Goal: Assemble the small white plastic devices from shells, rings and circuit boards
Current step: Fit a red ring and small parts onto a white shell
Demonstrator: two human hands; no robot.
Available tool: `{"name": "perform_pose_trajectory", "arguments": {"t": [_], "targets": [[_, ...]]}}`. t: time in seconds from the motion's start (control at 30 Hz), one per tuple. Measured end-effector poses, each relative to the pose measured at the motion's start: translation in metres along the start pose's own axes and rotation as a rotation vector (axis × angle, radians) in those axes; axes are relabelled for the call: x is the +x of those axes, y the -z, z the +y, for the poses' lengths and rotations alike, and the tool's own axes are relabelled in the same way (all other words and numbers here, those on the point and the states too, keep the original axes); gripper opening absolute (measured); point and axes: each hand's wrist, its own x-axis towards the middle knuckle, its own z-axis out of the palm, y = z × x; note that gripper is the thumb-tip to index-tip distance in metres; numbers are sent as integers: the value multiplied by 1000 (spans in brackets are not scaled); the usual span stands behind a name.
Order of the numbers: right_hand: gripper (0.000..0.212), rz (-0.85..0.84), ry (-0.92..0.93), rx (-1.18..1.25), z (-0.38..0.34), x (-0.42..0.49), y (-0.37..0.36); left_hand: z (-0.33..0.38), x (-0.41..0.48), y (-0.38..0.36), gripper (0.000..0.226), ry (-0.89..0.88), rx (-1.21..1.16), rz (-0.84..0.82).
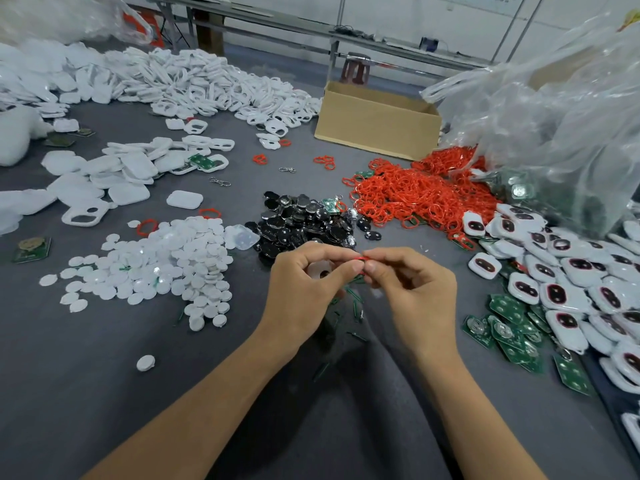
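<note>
White shell (320,270) is held above the near-centre of the grey table (104,393), cupped in the left hand (304,282) w/ fingers curled round it; a dark hole shows in its face. Red ring (362,260) is pinched btwn the left fingertips and the right hand (412,282), whose fingers are curled narrow on it, just beside the shell's edge. Step looks like seating ring into shell: keep it flat and untwisted, match its outline to the recess, press round the edge bit by bit, not all at once. Loose green circuit boards (355,296) lie right under the hands. Left: white discs (166,268). Beyond: black parts (304,220), red ring heap (415,195); right: part-built units (554,282). Far: cardboard box (377,123), big heap of white shells (194,81)
</note>
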Motion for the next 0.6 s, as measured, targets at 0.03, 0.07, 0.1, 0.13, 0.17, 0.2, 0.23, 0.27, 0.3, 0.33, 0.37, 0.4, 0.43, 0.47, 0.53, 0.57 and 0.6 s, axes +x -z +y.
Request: {"name": "perform_pose_trajectory", "arguments": {"t": [0.03, 0.07, 0.1, 0.13, 0.17, 0.2, 0.23, 0.27, 0.3, 0.33, 0.37, 0.4, 0.43, 0.47, 0.53, 0.57, 0.6], "targets": [[25, 4, 2, -13, 0, 0, 0, 0, 0, 0, 11, -16, 12, -7], [23, 9, 7, -29, -1, 0, 1, 0, -1, -1, 10, -26, 18, -9], [20, 13, 13, -44, -1, 1, 1, 1, -1, -1, 9, -34, 21, -9], [19, 15, 18, -52, -1, 1, 2, 0, -1, -1, 8, -42, 28, -9], [19, 14, 18, -52, -1, 2, 3, 0, 0, -1, 7, -52, 37, -10], [20, 13, 12, -46, -2, 2, 3, 0, 0, -2, 6, -62, 47, -12], [22, 12, 0, -34, -3, 1, 3, 0, 0, -2, 6, -71, 49, -17], [23, 11, -12, -21, -3, 1, 2, 0, 0, -2, 8, -76, 43, -23], [23, 9, -23, -10, -3, 1, 2, 0, -1, -1, 10, -77, 31, -28], [23, 4, -29, -4, -3, 0, 2, 1, -1, -1, 11, -72, 14, -36], [23, -6, -30, -6, -3, 0, 3, 1, -1, -1, 12, -61, -4, -47], [24, -21, -26, -14, -3, 0, 3, 1, 0, -1, 11, -45, -23, -59], [26, -36, -22, -26, -3, 0, 3, 1, 0, -1, 11, -29, -40, -69], [27, -47, -19, -37, -2, 0, 4, 1, 0, -1, 11, -16, -52, -74], [29, -49, -14, -51, -2, 0, 4, 2, 0, -1, 12, 2, -67, -79], [28, -40, -4, -64, -2, 0, 4, 2, 0, -1, 14, 10, -73, -82], [28, -27, 21, -86, -1, 0, 3, 2, 0, -1, 15, 19, -78, -85]]}}
